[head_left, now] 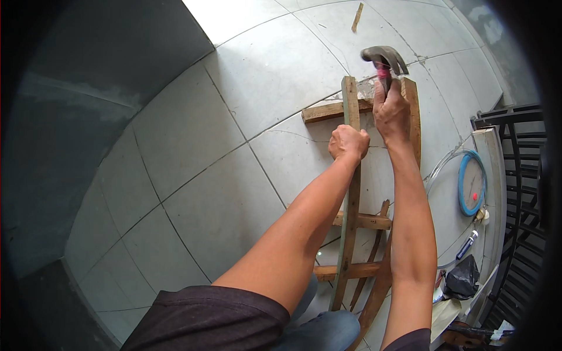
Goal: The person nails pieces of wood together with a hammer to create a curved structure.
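My right hand (391, 111) is closed round the handle of a claw hammer (384, 57), its metal head raised above the far end of a wooden frame. A long upright wooden strip (350, 187) runs away from me, and my left hand (349, 142) grips it near its far end. Under the strip lies a far crosspiece (324, 112), with two nearer crosspieces (374, 221) closer to my knees. A second long piece of wood (413, 99) stands to the right, partly hidden by my right forearm. Any nail under the left fingers is hidden.
A blue-rimmed round coil (471, 182) lies on the tiles at right, beside a blue-and-white tube (466, 245) and a black plastic bag (462, 277). A black metal grille (521, 193) stands along the right edge. A wood splinter (357, 17) lies on the far tiles.
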Demonstrator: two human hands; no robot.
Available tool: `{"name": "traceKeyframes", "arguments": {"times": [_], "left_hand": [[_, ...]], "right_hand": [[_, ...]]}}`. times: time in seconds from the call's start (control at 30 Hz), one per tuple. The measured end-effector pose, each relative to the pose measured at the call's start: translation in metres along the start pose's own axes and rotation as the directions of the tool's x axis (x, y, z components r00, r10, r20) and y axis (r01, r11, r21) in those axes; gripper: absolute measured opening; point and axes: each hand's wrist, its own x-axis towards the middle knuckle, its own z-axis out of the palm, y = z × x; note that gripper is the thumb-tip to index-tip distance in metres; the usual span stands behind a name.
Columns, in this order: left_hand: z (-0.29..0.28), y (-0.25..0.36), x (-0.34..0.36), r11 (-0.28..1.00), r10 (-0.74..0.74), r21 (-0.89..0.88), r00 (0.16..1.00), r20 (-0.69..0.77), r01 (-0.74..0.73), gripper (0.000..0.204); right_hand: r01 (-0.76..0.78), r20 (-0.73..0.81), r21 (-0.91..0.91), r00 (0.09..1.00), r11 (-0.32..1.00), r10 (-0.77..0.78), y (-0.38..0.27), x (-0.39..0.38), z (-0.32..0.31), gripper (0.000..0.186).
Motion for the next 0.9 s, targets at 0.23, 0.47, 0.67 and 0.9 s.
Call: {"name": "traceKeyframes", "arguments": {"times": [0.23, 0.47, 0.67, 0.9], "left_hand": [[0.001, -0.003, -0.003, 0.999, 0.032, -0.008, 0.999, -0.040, -0.032, 0.040], [0.011, 0.001, -0.011, 0.998, 0.049, -0.024, 0.998, -0.032, -0.050, 0.038], [0.003, -0.002, 0.008, 0.998, 0.060, 0.030, 0.992, -0.109, -0.057, 0.042], [0.029, -0.006, 0.011, 0.991, 0.097, 0.100, 0.991, -0.094, -0.088, 0.047]], "right_hand": [[-0.013, 0.287, -0.226, 0.954, 0.974, 0.080, 0.000, 0.001, 0.003, 0.038], [-0.200, -0.047, 0.077, 0.978, 0.977, 0.204, 0.021, -0.115, -0.054, 0.040], [-0.674, 0.199, 0.228, 0.739, 0.702, 0.644, 0.010, -0.286, -0.156, 0.029], [-0.862, -0.020, -0.154, 0.492, 0.484, 0.870, 0.042, -0.518, -0.272, 0.024]]}}
